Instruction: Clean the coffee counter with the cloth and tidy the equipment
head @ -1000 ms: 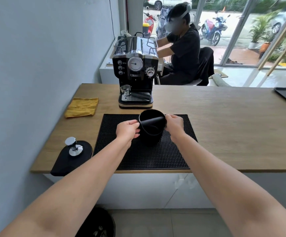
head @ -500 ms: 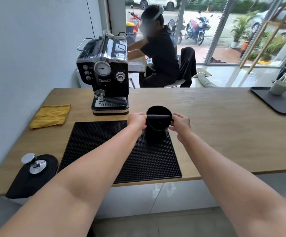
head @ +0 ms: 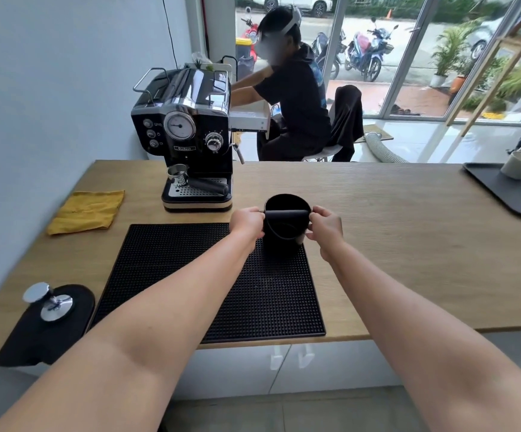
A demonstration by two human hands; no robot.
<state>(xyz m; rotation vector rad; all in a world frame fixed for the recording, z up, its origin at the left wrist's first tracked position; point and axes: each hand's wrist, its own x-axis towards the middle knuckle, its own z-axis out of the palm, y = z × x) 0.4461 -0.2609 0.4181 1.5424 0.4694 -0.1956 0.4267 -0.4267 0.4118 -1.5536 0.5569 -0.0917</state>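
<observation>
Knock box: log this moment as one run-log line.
left hand + right hand: grip on knock box | box: bar mat's far right corner | yellow cloth: untouched

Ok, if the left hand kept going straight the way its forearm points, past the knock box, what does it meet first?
Probably nothing on the counter: past the black knock box the left hand grips, that line crosses bare wooden counter right of the espresso machine. Depth is uncertain.

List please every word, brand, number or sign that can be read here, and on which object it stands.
"Duchess", roughly: small nameplate on the espresso machine, under its round gauge; blurred, so uncertain.
Button markings beside the gauge: too small to read.
Print on the seated person's dark shirt: unreadable.
Nothing else carries text.
</observation>
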